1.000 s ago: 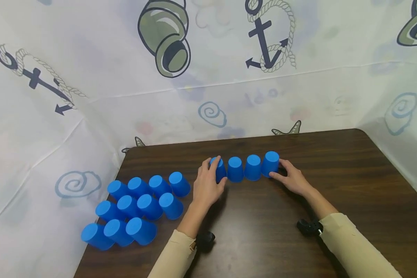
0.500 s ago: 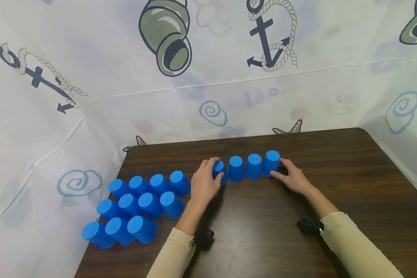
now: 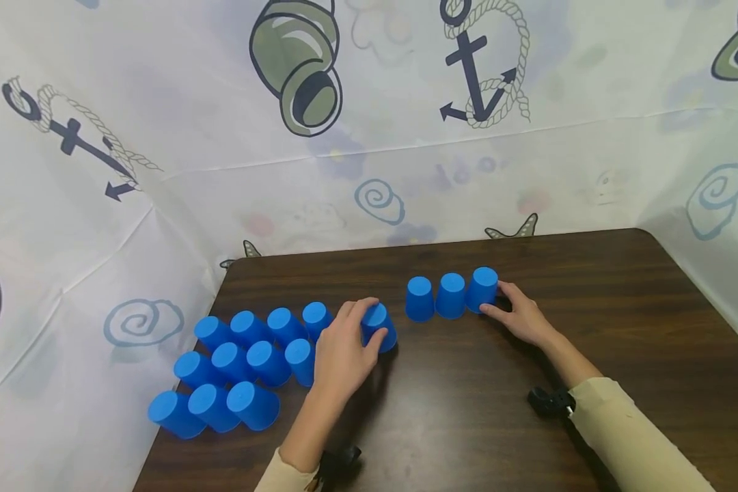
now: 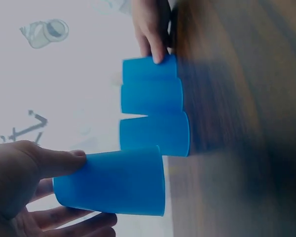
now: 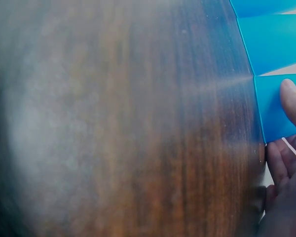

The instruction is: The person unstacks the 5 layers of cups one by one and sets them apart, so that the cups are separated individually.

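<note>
My left hand [image 3: 346, 348] grips an upside-down blue plastic cup [image 3: 379, 328], thumb on one side and fingers round the other. In the left wrist view that cup [image 4: 113, 182] shows its wide mouth rim towards the table. Farther right, three upturned cups stand in a row: a left one [image 3: 419, 299], a middle one [image 3: 451, 296] and a right one [image 3: 482, 290]. My right hand [image 3: 519, 316] holds the right one between thumb and fingers. The right wrist view shows the thumb [image 5: 292, 101] against its side.
At the left of the dark wooden table [image 3: 467, 410] several more upturned blue cups stand in three rows, with one cup [image 3: 253, 405] at the right of the front row. A white printed cloth [image 3: 283, 198] hangs behind and beside the table.
My left hand has drawn the leftmost cup of the far row away, to the left and nearer me, leaving three there. The right hand has stayed at the right cup.
</note>
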Available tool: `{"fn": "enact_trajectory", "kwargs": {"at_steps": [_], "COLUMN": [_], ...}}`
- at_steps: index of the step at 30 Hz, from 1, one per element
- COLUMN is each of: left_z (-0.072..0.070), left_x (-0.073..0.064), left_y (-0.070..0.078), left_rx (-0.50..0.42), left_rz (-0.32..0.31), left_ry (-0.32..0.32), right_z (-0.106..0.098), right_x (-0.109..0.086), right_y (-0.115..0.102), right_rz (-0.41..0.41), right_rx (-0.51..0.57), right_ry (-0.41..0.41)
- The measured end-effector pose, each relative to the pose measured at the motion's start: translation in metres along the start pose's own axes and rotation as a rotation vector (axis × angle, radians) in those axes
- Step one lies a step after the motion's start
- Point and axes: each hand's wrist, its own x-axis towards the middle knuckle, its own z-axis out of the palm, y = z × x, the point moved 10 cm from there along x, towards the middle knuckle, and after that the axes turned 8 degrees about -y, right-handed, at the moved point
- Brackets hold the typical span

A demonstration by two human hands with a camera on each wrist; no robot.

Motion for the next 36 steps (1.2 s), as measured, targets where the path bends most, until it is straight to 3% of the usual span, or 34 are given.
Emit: {"fn": "enact_trajectory", "kwargs": {"at_steps": [4, 8, 12, 20, 27, 36], "left_z": [-0.014, -0.027, -0.035, -0.044, -0.055, -0.053], "left_x": [-0.025, -0.049, -0.073, -0.115, -0.123, -0.119], "left_y": [0.0, -0.011, -0.031, -0.081, -0.096, -0.09], "left_rx": [0.03, 0.058, 0.062, 0.103, 0.17, 0.238], "left_rz": [-0.008, -0.06, -0.138, -0.346, -0.376, -0.343], "left_ry": [0.002, 0.024, 0.027, -0.076, -0.036, -0.006], "right_z": [0.001, 0.002, 0.003, 0.004, 0.004, 0.003], "right_x": [-0.001, -0.001, -0.002, -0.004, -0.004, -0.003], "right_y": [-0.001, -0.002, 0.0, -0.002, -0.004, -0.002], "right_rz": [-0.009, -0.009, -0.009, -0.015, -0.028, -0.026], "right_rx": [-0.004, -0.003, -0.007, -0.003, -0.005, -0.004], "right_ry": [0.004, 0.005, 0.011, 0.011, 0.014, 0.015]}}
